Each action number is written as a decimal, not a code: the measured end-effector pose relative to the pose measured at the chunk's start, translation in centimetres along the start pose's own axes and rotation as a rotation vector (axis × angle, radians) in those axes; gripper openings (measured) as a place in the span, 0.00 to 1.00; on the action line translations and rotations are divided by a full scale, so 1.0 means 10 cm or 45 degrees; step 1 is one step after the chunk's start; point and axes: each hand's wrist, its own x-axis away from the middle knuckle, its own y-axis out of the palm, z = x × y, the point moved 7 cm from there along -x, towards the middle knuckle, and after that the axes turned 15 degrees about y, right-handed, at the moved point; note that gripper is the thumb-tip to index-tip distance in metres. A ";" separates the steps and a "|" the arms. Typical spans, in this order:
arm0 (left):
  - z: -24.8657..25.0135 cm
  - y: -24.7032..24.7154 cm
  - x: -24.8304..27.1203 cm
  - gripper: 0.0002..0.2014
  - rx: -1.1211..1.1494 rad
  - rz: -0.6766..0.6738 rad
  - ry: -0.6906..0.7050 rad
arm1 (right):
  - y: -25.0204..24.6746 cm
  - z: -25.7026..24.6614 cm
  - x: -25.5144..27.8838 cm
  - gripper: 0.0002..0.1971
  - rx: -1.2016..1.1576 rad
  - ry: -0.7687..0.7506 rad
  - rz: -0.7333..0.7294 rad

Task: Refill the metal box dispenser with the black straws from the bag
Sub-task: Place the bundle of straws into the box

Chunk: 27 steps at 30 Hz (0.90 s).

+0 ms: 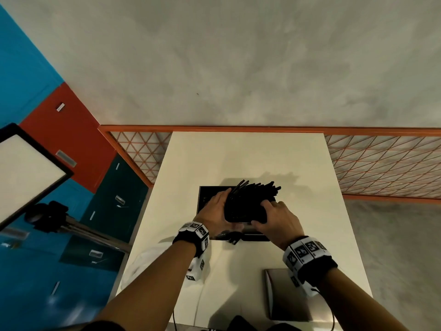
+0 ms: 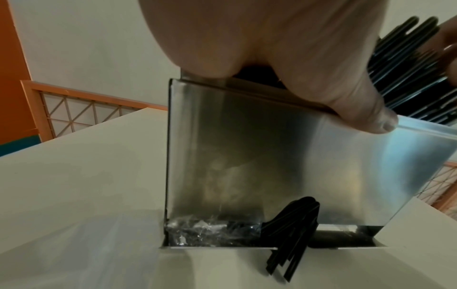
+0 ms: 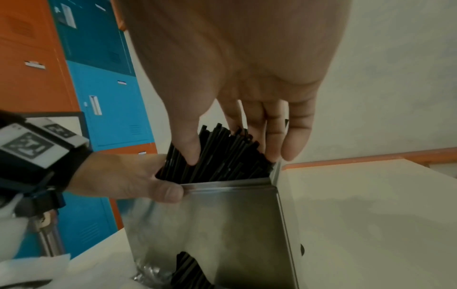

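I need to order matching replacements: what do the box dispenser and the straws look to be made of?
Box dispenser: apparently sheet metal, likely stainless steel, with a brushed, semi-glossy finish; its wall shows blurred reflections and crisp folded edges. Black straws: probably plastic, smooth and slightly glossy, with thin highlights along their lengths; coated paper can't be ruled out.

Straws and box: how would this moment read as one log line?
black straws half inside metal box | left hand on rim | right hand presses bundle

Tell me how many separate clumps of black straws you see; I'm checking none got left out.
2. A big bundle stands in the metal box's open top between both hands; a small clump pokes out its bottom slot. More may be hidden inside.
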 end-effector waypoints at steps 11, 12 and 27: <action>0.02 0.00 0.01 0.67 0.020 0.000 -0.020 | 0.04 -0.22 -0.19 0.27 0.332 -0.090 -0.111; 0.01 -0.01 0.02 0.67 0.031 0.003 -0.025 | 0.03 -0.24 -0.20 0.26 0.339 -0.102 -0.113; 0.04 0.00 0.02 0.68 0.048 0.017 -0.030 | 0.17 -0.19 -0.20 0.27 -0.541 0.069 -0.341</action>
